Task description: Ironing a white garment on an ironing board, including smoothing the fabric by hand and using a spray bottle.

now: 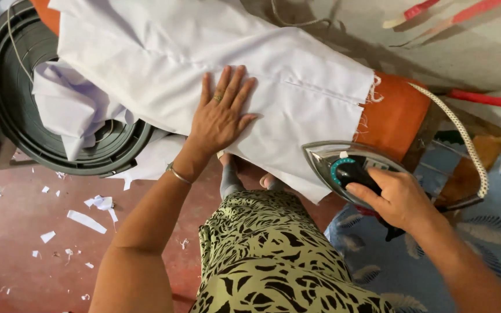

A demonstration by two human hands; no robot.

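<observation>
Seen from above, a person irons a white cloth (273, 87) spread over an orange padded board (398, 116). The left hand (221, 113) lies flat on the cloth, fingers spread, gripping nothing. The right hand (398, 197) closes around the handle of an iron (349, 168), apparently resting at the cloth's near edge. Pressing seems underway; the next stroke likely needs the cloth held taut. Paper scraps (85, 220) dot the red floor.
</observation>
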